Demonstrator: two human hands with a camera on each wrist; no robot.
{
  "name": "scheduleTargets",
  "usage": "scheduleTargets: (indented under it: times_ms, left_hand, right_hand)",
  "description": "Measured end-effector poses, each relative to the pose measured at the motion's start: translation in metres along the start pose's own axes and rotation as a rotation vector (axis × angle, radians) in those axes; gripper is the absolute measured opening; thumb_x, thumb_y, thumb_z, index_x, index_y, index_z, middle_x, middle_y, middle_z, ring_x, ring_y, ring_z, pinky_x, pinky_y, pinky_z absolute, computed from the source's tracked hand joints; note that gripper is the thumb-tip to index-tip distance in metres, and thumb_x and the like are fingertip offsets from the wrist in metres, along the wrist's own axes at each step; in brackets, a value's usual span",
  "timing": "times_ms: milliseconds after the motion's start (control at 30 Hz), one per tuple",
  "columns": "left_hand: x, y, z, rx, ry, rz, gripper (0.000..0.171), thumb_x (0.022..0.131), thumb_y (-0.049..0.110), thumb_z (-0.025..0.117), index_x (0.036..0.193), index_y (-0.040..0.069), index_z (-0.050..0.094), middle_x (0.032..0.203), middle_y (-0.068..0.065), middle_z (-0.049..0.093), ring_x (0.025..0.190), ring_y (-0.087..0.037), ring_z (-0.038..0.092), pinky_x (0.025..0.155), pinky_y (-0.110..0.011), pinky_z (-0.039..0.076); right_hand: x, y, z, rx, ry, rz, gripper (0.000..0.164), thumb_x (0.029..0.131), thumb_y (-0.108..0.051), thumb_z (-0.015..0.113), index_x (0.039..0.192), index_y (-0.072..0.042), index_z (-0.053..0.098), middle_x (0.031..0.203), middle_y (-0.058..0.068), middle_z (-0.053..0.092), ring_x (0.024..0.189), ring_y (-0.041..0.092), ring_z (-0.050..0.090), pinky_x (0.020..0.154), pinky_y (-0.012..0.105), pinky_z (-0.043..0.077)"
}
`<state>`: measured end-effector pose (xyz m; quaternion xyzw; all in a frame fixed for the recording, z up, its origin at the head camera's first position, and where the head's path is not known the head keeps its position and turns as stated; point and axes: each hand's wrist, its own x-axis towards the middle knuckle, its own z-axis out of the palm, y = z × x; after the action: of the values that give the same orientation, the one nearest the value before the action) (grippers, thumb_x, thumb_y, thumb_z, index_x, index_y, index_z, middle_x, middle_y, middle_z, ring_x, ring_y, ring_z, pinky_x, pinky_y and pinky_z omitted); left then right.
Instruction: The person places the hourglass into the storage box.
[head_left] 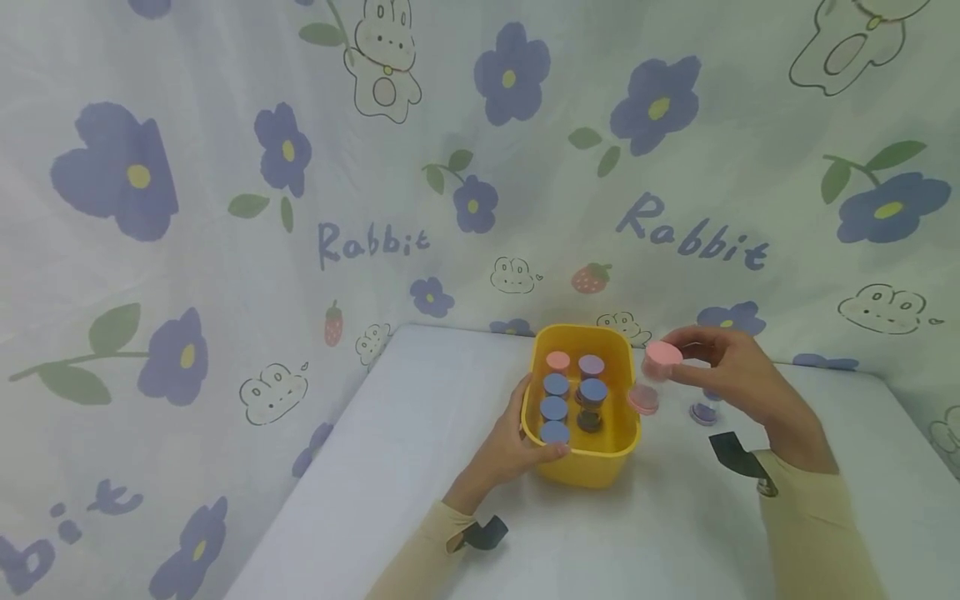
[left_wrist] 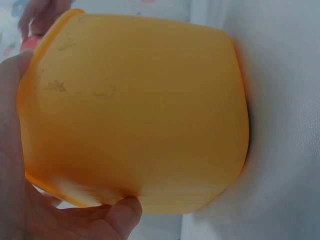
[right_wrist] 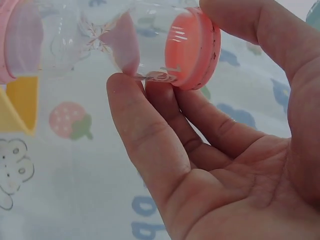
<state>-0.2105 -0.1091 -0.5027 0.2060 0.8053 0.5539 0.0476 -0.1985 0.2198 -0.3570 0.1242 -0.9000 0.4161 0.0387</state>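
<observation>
My right hand pinches a pink-capped hourglass just beyond the right rim of a yellow plastic bin. In the right wrist view, the hourglass has clear glass, pinkish sand near its narrow waist, and a pink cap between thumb and fingers. My left hand grips the bin's left near side, thumb over the rim. Inside the bin stand several hourglasses: blue-capped ones, a pink-capped one and a purple-capped one.
A purple hourglass stands on the white table below my right hand, partly hidden by it. Behind the table hangs a cloth printed with flowers and rabbits. Dark straps sit at both wrists.
</observation>
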Motion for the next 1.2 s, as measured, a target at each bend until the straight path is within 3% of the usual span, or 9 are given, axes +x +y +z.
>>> scheduleTargets:
  times_ms: [100, 233, 333, 633, 833, 1000, 1200]
  left_hand:
    - [0.0, 0.001, 0.0, 0.0, 0.0, 0.0, 0.118, 0.081, 0.058, 0.082, 0.166, 0.033, 0.005, 0.17, -0.001, 0.03, 0.149, -0.023, 0.042, 0.122, -0.054, 0.041]
    - [-0.001, 0.002, 0.0, 0.007, 0.002, -0.005, 0.117, 0.081, 0.057, 0.082, 0.166, 0.033, 0.005, 0.169, 0.004, 0.03, 0.149, -0.022, 0.042, 0.121, -0.053, 0.042]
    - [-0.001, 0.002, 0.001, 0.012, 0.003, -0.015, 0.118, 0.081, 0.059, 0.082, 0.166, 0.034, 0.005, 0.168, 0.006, 0.031, 0.149, -0.022, 0.043, 0.121, -0.053, 0.043]
    - [-0.001, 0.003, 0.001, 0.016, 0.004, -0.025, 0.115, 0.083, 0.053, 0.082, 0.166, 0.033, 0.005, 0.169, 0.005, 0.03, 0.15, -0.023, 0.041, 0.12, -0.054, 0.043]
    - [-0.001, 0.005, 0.001, 0.011, -0.002, -0.021, 0.116, 0.082, 0.057, 0.081, 0.166, 0.034, 0.004, 0.168, 0.005, 0.03, 0.149, -0.023, 0.041, 0.121, -0.056, 0.042]
    - [-0.001, 0.004, 0.001, 0.021, -0.001, -0.015, 0.115, 0.083, 0.056, 0.081, 0.166, 0.035, 0.004, 0.167, 0.004, 0.032, 0.148, -0.023, 0.042, 0.12, -0.057, 0.042]
    - [-0.002, 0.003, 0.001, 0.011, 0.002, -0.029, 0.114, 0.083, 0.054, 0.081, 0.166, 0.035, 0.004, 0.167, 0.005, 0.032, 0.148, -0.023, 0.042, 0.12, -0.057, 0.042]
  right_hand:
    - [0.005, -0.003, 0.007, 0.007, -0.003, -0.023, 0.051, 0.088, -0.044, 0.082, 0.126, -0.014, 0.067, 0.127, 0.008, 0.068, 0.118, 0.024, 0.062, 0.095, 0.03, 0.057]
    - [0.011, -0.008, 0.017, 0.026, -0.007, -0.045, 0.053, 0.085, -0.044, 0.084, 0.124, -0.012, 0.068, 0.125, 0.01, 0.07, 0.119, 0.029, 0.064, 0.103, 0.053, 0.057]
    - [0.016, -0.01, 0.025, 0.033, -0.017, -0.049, 0.054, 0.084, -0.045, 0.085, 0.123, -0.011, 0.068, 0.125, 0.011, 0.07, 0.119, 0.031, 0.065, 0.103, 0.058, 0.056]
    - [0.025, -0.014, 0.046, 0.034, -0.07, -0.09, 0.054, 0.087, -0.036, 0.084, 0.13, -0.009, 0.068, 0.131, 0.013, 0.07, 0.118, 0.032, 0.066, 0.102, 0.052, 0.059]
    - [0.032, -0.014, 0.056, -0.012, -0.133, -0.055, 0.051, 0.086, -0.034, 0.083, 0.128, -0.007, 0.07, 0.128, 0.014, 0.071, 0.116, 0.032, 0.066, 0.102, 0.053, 0.059]
    - [0.04, -0.01, 0.061, -0.045, -0.175, -0.028, 0.049, 0.085, -0.032, 0.084, 0.127, -0.01, 0.071, 0.124, 0.01, 0.073, 0.111, 0.028, 0.067, 0.098, 0.047, 0.062]
    - [0.044, -0.011, 0.067, -0.052, -0.22, -0.072, 0.042, 0.084, -0.028, 0.085, 0.119, -0.009, 0.074, 0.118, 0.009, 0.075, 0.101, 0.023, 0.07, 0.094, 0.043, 0.064]
